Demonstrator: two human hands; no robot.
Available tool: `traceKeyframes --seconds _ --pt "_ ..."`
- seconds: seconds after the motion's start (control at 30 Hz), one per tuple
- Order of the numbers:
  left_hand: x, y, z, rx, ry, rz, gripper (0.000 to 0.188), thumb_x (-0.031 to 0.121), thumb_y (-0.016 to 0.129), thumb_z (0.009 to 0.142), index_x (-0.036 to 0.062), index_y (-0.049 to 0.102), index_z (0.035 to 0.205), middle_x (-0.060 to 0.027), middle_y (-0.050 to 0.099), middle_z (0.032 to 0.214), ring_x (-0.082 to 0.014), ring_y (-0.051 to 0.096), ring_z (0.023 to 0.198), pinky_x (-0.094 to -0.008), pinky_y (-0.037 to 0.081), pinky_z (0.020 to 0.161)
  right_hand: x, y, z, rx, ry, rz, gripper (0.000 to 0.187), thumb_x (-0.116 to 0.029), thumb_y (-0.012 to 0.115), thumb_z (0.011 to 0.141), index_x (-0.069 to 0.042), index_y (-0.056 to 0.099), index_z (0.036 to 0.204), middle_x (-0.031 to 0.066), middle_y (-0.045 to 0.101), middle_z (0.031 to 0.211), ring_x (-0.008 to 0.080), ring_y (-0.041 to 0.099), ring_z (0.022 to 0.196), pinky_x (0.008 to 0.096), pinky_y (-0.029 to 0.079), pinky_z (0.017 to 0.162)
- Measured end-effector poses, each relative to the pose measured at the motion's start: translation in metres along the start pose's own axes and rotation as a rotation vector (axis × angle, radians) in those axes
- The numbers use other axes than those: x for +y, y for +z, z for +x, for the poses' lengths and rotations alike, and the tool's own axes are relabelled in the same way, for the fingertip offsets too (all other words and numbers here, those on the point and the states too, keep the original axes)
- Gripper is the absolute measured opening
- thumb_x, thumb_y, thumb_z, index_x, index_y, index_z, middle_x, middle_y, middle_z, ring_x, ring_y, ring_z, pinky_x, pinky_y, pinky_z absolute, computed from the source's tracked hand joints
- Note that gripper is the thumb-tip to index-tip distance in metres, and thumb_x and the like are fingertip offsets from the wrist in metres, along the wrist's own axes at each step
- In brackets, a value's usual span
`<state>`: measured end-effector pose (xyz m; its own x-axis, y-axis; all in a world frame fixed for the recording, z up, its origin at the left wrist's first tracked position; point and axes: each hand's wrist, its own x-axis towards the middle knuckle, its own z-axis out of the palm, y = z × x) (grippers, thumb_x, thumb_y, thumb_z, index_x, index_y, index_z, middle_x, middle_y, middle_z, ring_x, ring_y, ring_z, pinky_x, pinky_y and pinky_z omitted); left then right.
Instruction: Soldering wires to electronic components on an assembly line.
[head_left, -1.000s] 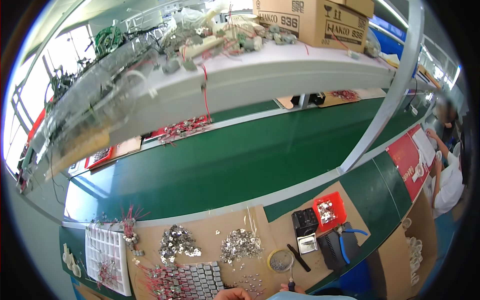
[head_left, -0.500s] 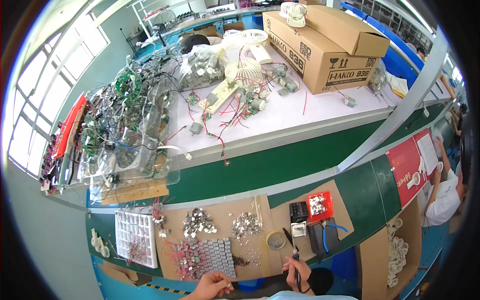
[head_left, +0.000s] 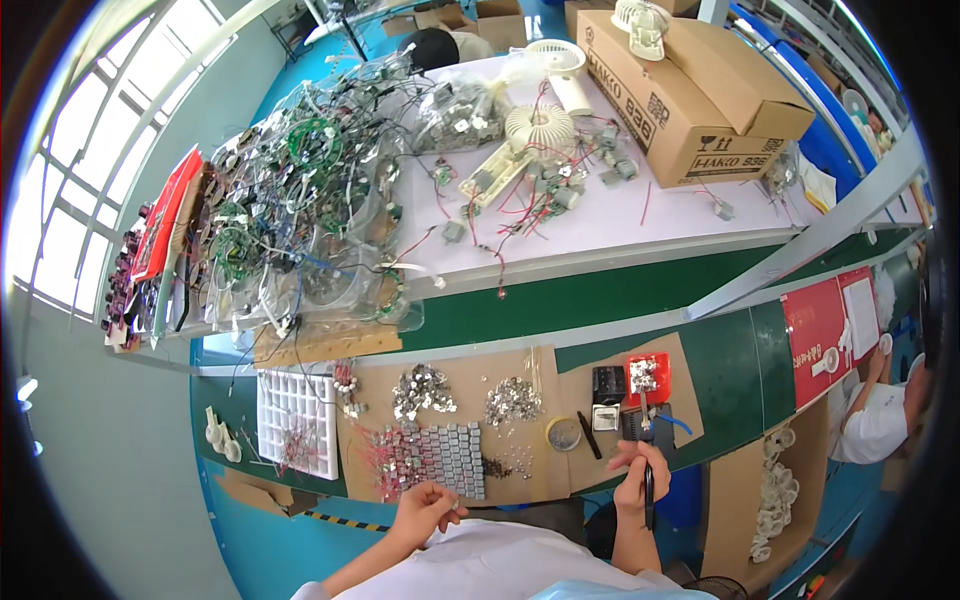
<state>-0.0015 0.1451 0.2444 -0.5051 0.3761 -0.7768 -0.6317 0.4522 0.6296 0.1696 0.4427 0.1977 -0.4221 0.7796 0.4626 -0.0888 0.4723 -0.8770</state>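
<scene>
My left hand (head_left: 428,503) is closed on a small grey part at the near edge of the cardboard mat (head_left: 520,470), just below a block of small grey motors with red leads (head_left: 430,458). My right hand (head_left: 638,470) grips a dark pen-shaped soldering iron (head_left: 648,492), tip up, beside a black stand (head_left: 607,385). Two heaps of shiny metal parts (head_left: 510,400) lie further back on the mat.
A white compartment tray (head_left: 296,422), a round solder tin (head_left: 564,434) and a red tray of parts (head_left: 645,374) sit on the bench. Above, a shelf holds tangled wires (head_left: 290,210), white fan parts (head_left: 540,125) and cardboard boxes (head_left: 680,80). Another person (head_left: 875,420) works at the right.
The view has tilted down, bringing the bench closer. Both hands have come further into view, the right one lifting the soldering iron toward the stand.
</scene>
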Motion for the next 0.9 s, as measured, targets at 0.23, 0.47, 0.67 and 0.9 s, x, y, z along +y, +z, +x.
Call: traceKeyframes --seconds 0.23,0.47,0.67,0.9 --pt "0.024 0.008 -0.003 -0.070 0.126 -0.046 0.012 0.005 0.057 0.102 -0.0032 0.058 0.112 -0.0179 0.074 0.096 -0.0173 0.070 0.075 -0.0273 0.055 0.060 -0.008 -0.007 0.029 -0.012 -0.076 0.074 0.026 -0.011 0.046 0.105 -0.001 0.053 0.128 0.0228 0.070 0.096 0.0226 0.062 0.056 0.0327 0.054 0.054" --pt "0.143 0.077 0.014 -0.435 0.542 0.119 0.035 -0.002 0.040 0.106 -0.0006 0.053 0.138 -0.0069 0.062 0.094 -0.0134 0.062 0.083 -0.0262 0.052 0.069 -0.013 -0.016 0.041 0.092 -0.038 0.164 0.024 -0.013 0.050 0.104 -0.003 0.054 0.125 0.0211 0.072 0.092 0.0208 0.064 0.058 0.0317 0.053 0.057" --pt "0.313 0.161 0.009 -0.226 0.916 0.213 0.020 0.011 0.057 0.096 0.0003 0.070 0.107 0.0080 0.049 0.068 -0.0032 0.038 0.060 -0.0218 0.031 0.054 -0.009 -0.044 0.034 0.067 -0.002 0.139 0.021 -0.014 0.052 0.104 -0.003 0.056 0.122 0.0209 0.072 0.092 0.0215 0.066 0.059 0.0314 0.053 0.057" --pt "0.456 0.220 0.075 0.392 1.232 1.158 0.025 0.025 0.079 0.073 0.0018 0.076 0.080 -0.0199 0.072 0.077 -0.0338 0.071 0.076 -0.0431 0.055 0.075 -0.012 -0.076 0.034 0.043 0.026 0.141 0.020 -0.011 0.052 0.102 -0.003 0.058 0.119 0.0193 0.073 0.088 0.0215 0.066 0.058 0.0322 0.054 0.057"
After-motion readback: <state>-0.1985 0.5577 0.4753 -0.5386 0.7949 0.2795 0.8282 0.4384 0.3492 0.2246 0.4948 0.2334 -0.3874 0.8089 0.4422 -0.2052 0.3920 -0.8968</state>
